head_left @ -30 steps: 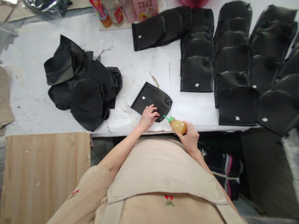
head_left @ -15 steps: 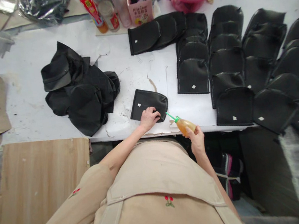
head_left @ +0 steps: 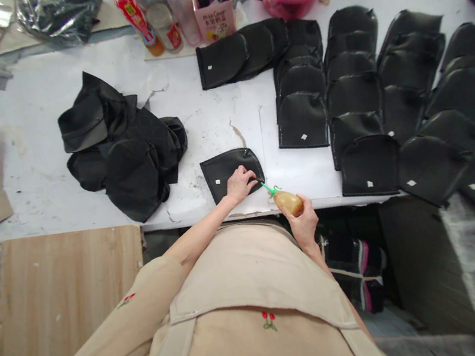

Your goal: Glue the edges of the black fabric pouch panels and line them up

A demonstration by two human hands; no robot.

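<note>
My left hand [head_left: 240, 184] lies on a black leather-like piece [head_left: 222, 171] near the table's front edge, fingers bent and closed at its curved right edge. That piece carries a small white tag at its left side. In my right hand [head_left: 304, 221] is a squeeze bottle [head_left: 289, 202] with amber liquid and a green nozzle. The nozzle tip points left and reaches the piece's right edge beside my left fingertips; whether it touches cannot be made out.
Left of my hands lies a heap of black pieces [head_left: 124, 148]. Rows of overlapping black pieces [head_left: 352, 87] cover the right side. Behind stand a red-labelled bottle [head_left: 135, 16], a jar [head_left: 165, 27], a pink box [head_left: 215, 19] and a pink basket [head_left: 291, 4]. A wooden board [head_left: 78, 311] is at lower left.
My right hand has moved the bottle slightly left and down, bringing its nozzle to the piece's edge. The piece has turned a little and sits slightly lower in view under my left hand.
</note>
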